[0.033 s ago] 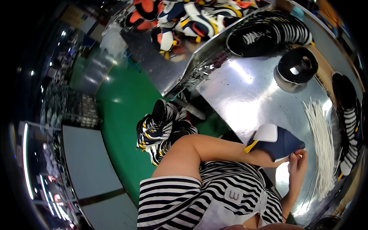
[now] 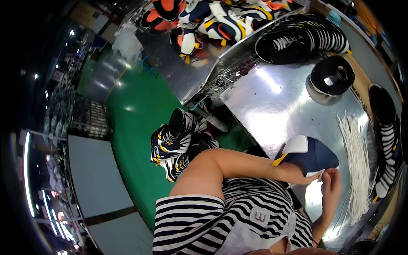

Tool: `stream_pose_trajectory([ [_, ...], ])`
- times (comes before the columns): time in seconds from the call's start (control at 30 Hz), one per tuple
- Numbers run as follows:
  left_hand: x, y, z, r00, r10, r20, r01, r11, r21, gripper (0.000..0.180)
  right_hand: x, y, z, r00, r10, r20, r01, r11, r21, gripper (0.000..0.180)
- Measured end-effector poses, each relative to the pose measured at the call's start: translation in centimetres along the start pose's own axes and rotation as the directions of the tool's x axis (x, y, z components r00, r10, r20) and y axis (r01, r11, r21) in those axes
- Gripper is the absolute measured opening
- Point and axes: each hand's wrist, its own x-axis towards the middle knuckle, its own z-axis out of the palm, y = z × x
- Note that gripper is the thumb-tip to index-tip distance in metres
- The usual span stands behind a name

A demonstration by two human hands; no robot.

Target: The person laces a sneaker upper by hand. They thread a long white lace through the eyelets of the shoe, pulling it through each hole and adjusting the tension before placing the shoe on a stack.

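A navy shoe upper (image 2: 319, 154) with a white heel patch and a yellow pull tab rests over my left hand (image 2: 302, 176), near the table's front edge. My left hand grips it from below, and most of its fingers are hidden behind the upper. Close by its toe end, my right hand (image 2: 331, 182) is closed in a pinch, fingertips meeting those of the left. A small white end, apparently of a shoelace, shows between the fingertips. To the right of my right hand lies a bundle of white shoelaces (image 2: 356, 168).
The metal table (image 2: 250, 95) bears a black roll-like ring (image 2: 331, 76). Rows of black-and-white striped shoe uppers (image 2: 316, 36) line its back and right side. Colourful uppers (image 2: 221, 21) heap on a far table. More striped uppers (image 2: 182, 140) hang at the left, above green floor (image 2: 131, 127).
My right hand has shifted slightly, and the small white end now shows more plainly at its fingertips. The navy upper has tilted a little; the view has moved slightly.
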Motion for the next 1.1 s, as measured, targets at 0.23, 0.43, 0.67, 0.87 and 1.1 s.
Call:
stream_pose_trajectory([
  [0.23,5.5,-3.3,-1.1,0.786,-0.385,0.484,0.556,0.782,-0.281,0.046,1.1,4.3,-4.1,0.959,-0.048,-0.278,0.035,0.998,-0.053,0.03],
  [0.43,5.1,-1.8,-4.1,0.857,-0.394,0.332,0.515,0.684,-0.516,0.028,4.8,3.4,-1.1,0.967,0.064,-0.246,-0.019,0.984,0.178,0.036],
  [0.67,7.7,-1.6,-5.3,0.86,-0.402,0.314,0.388,0.915,0.11,0.039,4.8,2.8,-1.5,0.899,0.218,-0.38,0.005,0.863,0.506,0.034],
  [0.87,6.7,0.8,-5.3,0.96,0.001,0.281,-0.134,0.881,0.454,0.029,5.2,5.5,-1.4,0.87,0.183,-0.457,0.058,0.883,0.465,0.025],
  [1.1,6.7,3.3,-3.5,0.96,0.22,0.171,-0.274,0.855,0.44,0.025,1.5,4.5,1.6,0.993,0.009,-0.117,0.036,0.926,0.376,0.025],
])
